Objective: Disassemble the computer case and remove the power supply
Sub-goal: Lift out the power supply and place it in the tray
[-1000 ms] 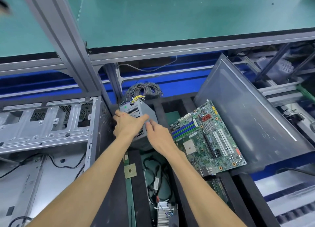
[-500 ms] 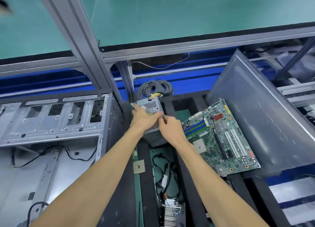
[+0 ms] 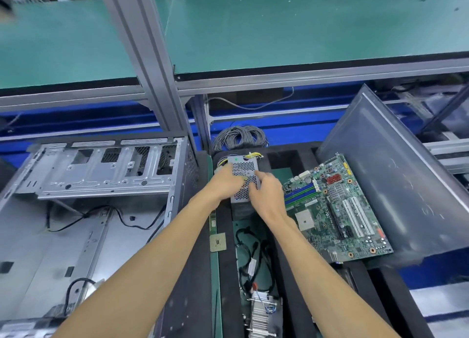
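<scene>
A green-matted workbench shelf on aluminium posts runs across the top, with a blue-edged lower surface (image 3: 279,132) beneath it carrying black foam trays. The left hand (image 3: 223,182) curls its fingers (image 3: 234,184) over the left side of the power supply (image 3: 245,175), and the right hand (image 3: 266,198) clasps its near right corner, so both grasp the grey box. The box stands in a foam slot at 12 o'clock from the hands, its perforated honeycomb metal face upward (a small green sticker sits on its far corner, unreadable). Compared with half a second ago, the left hand has slid lower on the box, baring more of the mesh, and the box sits squarer in its slot. At 12 o'clock beyond it lies a coil of grey cables (image 3: 239,137), with yellow wires at the box's top edge. At 3 o'clock a green motherboard (image 3: 337,210) leans on a grey sheet-metal side panel (image 3: 396,175). At 9 o'clock lies the opened computer case (image 3: 83,190), bare stamped steel with black leads inside. At 6 o'clock sit a square CPU chip (image 3: 217,242), a black cable bundle (image 3: 250,256) and a finned heatsink (image 3: 262,315).
</scene>
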Demonstrator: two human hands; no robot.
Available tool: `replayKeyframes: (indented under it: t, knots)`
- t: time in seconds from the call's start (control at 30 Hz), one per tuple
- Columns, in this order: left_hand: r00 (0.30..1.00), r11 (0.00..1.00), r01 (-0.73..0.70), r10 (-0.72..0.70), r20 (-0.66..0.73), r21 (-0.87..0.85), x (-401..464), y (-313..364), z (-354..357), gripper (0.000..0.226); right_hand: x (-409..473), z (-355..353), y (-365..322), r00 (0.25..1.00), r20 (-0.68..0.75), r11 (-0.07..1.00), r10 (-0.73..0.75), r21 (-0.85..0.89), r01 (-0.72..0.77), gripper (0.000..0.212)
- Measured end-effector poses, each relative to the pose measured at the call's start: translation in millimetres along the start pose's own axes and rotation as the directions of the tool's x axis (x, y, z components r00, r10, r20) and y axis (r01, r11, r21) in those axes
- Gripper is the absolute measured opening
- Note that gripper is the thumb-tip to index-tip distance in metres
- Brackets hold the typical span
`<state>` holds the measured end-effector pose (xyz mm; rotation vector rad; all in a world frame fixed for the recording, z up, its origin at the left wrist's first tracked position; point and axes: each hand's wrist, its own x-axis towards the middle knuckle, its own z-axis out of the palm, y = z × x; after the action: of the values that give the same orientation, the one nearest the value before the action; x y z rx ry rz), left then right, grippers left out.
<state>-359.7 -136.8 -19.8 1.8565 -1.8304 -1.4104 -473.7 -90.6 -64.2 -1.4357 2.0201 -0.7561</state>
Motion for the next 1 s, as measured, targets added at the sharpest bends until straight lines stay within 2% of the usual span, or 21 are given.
replayKeyframes:
  t: [0.1, 0.23, 0.37, 0.5, 0.8, 1.0]
  knots:
    - [0.992, 0.994, -0.108, 0.109, -0.057, 0.011, -21.7, 8.4, -14.8, 0.057, -8.2, -2.4, -24.2, 0.997, -0.026, 0.994, -0.079, 0.080, 0.081, 0.043]
    - [0.962, 0.971, -0.232, 0.221, -0.159, -0.056, -58.4, 9.3, -39.6, 0.044, -21.4, -2.4, -70.5, 0.983, -0.037, 0.970, -0.182, 0.159, 0.186, 0.041]
    - [0.924, 0.949, -0.300, 0.263, -0.279, -0.097, -91.3, -4.2, -68.2, 0.040, -43.1, 6.4, -115.2, 0.966, -0.002, 0.943, -0.257, 0.216, 0.251, 0.036]
    - [0.903, 0.930, -0.324, 0.249, -0.351, -0.173, -123.4, -28.2, -98.9, 0.038, -67.7, 21.5, -150.0, 0.943, -0.027, 0.926, -0.332, 0.183, 0.331, 0.036]
    - [0.884, 0.871, -0.387, 0.258, -0.390, -0.302, -186.8, -118.2, -178.0, 0.029, -130.1, 84.3, -226.0, 0.911, 0.024, 0.904, -0.413, 0.132, 0.406, 0.032]
    - [0.922, 0.835, -0.347, 0.221, -0.317, -0.427, -210.4, -186.9, -222.0, 0.029, -174.6, 115.7, -256.6, 0.927, 0.006, 0.919, -0.374, 0.136, 0.370, 0.039]
